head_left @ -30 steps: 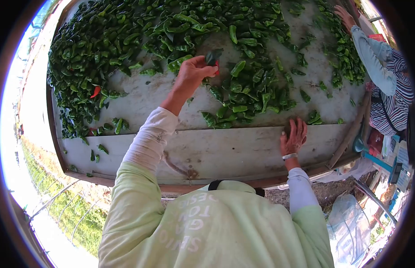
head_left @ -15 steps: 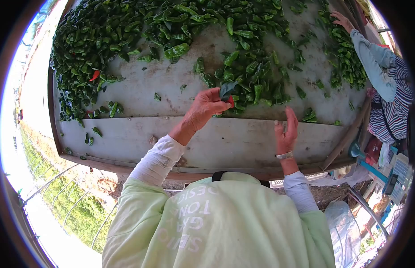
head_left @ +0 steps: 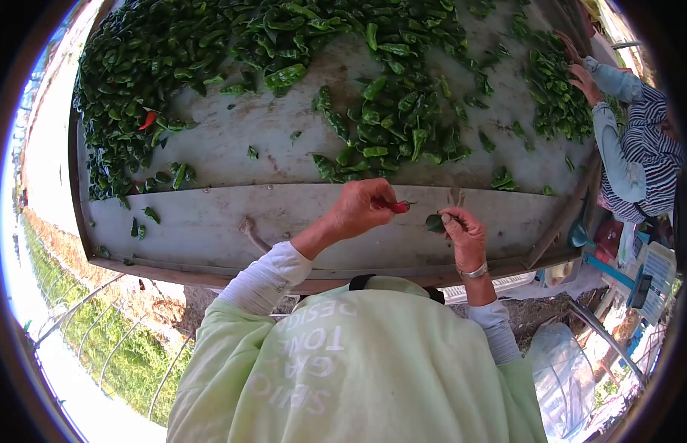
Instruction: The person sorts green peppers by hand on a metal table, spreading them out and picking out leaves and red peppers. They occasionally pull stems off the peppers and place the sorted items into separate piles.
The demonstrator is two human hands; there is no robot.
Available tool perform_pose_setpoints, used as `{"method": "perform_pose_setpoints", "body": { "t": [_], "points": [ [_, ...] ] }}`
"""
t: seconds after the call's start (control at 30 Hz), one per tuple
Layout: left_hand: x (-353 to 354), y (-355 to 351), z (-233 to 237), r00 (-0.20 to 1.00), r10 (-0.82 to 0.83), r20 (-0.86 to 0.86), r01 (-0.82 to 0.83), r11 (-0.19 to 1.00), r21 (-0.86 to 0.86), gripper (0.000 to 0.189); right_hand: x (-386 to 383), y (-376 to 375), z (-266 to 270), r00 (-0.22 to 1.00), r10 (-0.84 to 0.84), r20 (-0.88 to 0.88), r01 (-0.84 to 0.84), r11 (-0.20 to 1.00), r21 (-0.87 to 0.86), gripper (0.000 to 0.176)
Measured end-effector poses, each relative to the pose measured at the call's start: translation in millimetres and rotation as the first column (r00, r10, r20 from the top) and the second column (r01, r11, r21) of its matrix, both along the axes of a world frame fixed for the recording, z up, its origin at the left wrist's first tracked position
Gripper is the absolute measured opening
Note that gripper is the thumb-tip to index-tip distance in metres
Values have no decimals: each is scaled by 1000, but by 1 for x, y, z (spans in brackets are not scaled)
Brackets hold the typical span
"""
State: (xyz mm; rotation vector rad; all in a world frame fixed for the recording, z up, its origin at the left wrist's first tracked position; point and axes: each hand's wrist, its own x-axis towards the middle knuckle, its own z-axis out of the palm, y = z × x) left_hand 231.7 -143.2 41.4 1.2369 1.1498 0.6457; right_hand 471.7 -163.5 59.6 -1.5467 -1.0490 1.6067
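Over the near strip of the metal table (head_left: 299, 218), my left hand (head_left: 362, 207) is closed around a red pepper (head_left: 400, 207), whose tip end and green stem point right. To its right, my right hand (head_left: 466, 236) pinches a dark green leaf (head_left: 435, 224) between thumb and fingers. A small gap separates the leaf from the pepper. Just beyond both hands lies a loose pile of green peppers (head_left: 410, 111). Part of the red pepper is hidden inside my left fingers.
A larger heap of green peppers (head_left: 151, 59) covers the far left, with one red pepper (head_left: 147, 120) on it. At the right, another person's hands (head_left: 586, 83) touch more peppers (head_left: 554, 100). A wooden rim (head_left: 166, 273) edges the table; a blue-handled tool (head_left: 613, 270) is at right.
My left hand has moved nearer and right with the red pepper. The leaf is now in my right hand, whose fingers have closed. The other person now has two hands at the peppers.
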Motion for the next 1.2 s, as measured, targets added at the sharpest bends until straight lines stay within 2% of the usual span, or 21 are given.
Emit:
{"method": "perform_pose_setpoints", "body": {
  "t": [0.1,0.13,0.2,0.37,0.43,0.57,0.63,0.67,0.7,0.73,0.77,0.8,0.83,0.93,0.97,1.0,1.03,1.07,1.1,1.17,1.2],
  "points": [
    [-11,7,-4,994,103,-43,-100,993,66,14,59,-74,10,980,-136,145,158,975,-154,14],
    [-16,11,-4,994,99,-41,-96,993,63,14,89,-114,5,957,-85,276,149,964,-219,15],
    [-25,20,-3,975,209,-75,-205,977,64,15,131,-203,-4,900,73,429,94,930,-356,16],
    [-30,28,-2,974,166,-154,-157,985,66,16,148,-190,-17,869,155,469,-11,955,-296,18],
    [-28,22,5,994,104,-36,-104,995,-6,14,150,-182,-25,853,199,483,-74,961,-266,19],
    [-27,2,-3,985,171,-24,-173,978,-114,14,147,-176,-36,814,252,523,-173,965,-196,20],
    [-20,-9,-10,912,353,210,-280,909,-310,20,71,-79,2,951,-60,304,93,991,-95,26],
    [-16,-12,-7,911,354,213,-282,910,-305,20,44,-48,13,968,-13,249,43,992,-117,29],
    [-13,-16,-1,884,386,264,-266,879,-395,23,17,-33,6,992,-7,127,12,999,-39,40],
    [-9,-22,4,852,424,308,-243,840,-485,26,-16,-19,10,999,33,2,-32,999,-18,35],
    [-5,-28,7,848,431,308,-251,838,-484,26,-42,-9,15,989,78,-123,-78,997,5,31],
    [-1,-35,10,870,377,317,-194,854,-482,27,-55,-7,11,988,90,-126,-90,996,3,31],
    [1,-38,11,889,325,323,-142,866,-480,29,-66,-6,4,977,73,-201,-88,994,-63,29],
    [-19,-43,17,885,358,297,-199,868,-455,25,-82,-5,-4,919,47,-392,-127,975,-182,26],
    [-23,-47,-4,781,500,374,-377,855,-356,22,-78,-3,-7,884,-1,-467,-120,966,-230,24],
    [-44,-44,-3,839,523,152,-497,849,-181,24,-68,-3,-12,877,15,-480,-141,964,-227,24],
    [-70,-38,-1,831,551,-73,-552,834,10,28,-53,-6,-19,862,-18,-507,-124,961,-247,22],
    [-95,-32,-6,729,646,-225,-612,763,207,30,-45,-8,-24,849,-59,-525,-98,959,-266,21],
    [-118,-25,-13,590,734,-337,-615,678,402,32,-44,-9,-25,853,-62,-518,-91,960,-265,21],
    [-157,-13,-20,311,819,-483,-530,571,627,31,-38,-11,-23,815,-200,-544,25,950,-312,20],
    [-170,-8,-30,236,823,-517,-470,562,681,27,-38,-10,-19,817,-203,-540,31,950,-310,20]
  ]
}}
